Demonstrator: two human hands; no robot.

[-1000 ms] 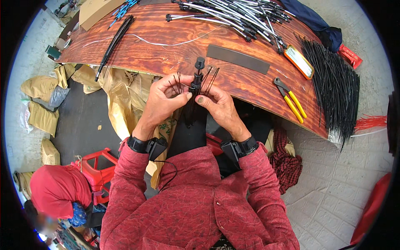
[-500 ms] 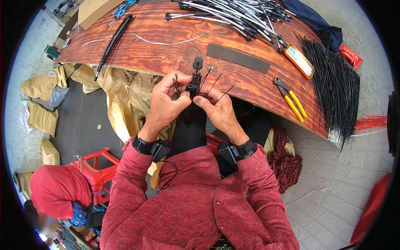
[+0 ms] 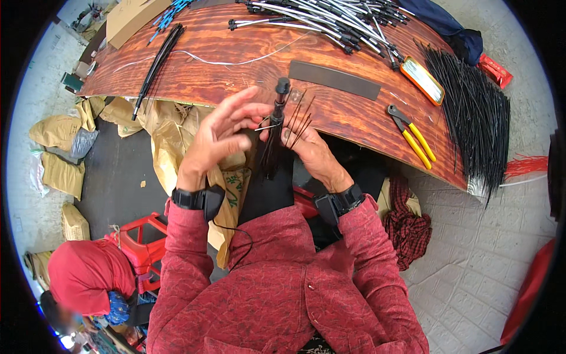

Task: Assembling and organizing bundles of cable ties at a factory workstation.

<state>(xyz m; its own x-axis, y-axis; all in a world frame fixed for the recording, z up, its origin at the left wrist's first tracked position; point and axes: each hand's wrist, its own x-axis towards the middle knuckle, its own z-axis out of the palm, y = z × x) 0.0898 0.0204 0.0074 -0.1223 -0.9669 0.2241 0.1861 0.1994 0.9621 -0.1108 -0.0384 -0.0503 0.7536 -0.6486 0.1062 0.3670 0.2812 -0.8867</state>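
A reddish-brown tabletop (image 3: 230, 74) is striped with dark, wavy grain. By its near edge, the held stalk (image 3: 278, 112) is black. Along the far edge, rods (image 3: 336, 23) shine silver with black ends; at the far left corner, strands (image 3: 171, 16) are bright blue beside a tan box (image 3: 134, 22). Near the right edge lie a tray (image 3: 438, 101) rimmed in orange, cutters (image 3: 422, 141) with yellow handles, and jet-black filaments (image 3: 469, 112). The red jacket (image 3: 265, 295) has a darker mottled pattern; a cloth (image 3: 407, 230) below the right end is red-and-black checked.
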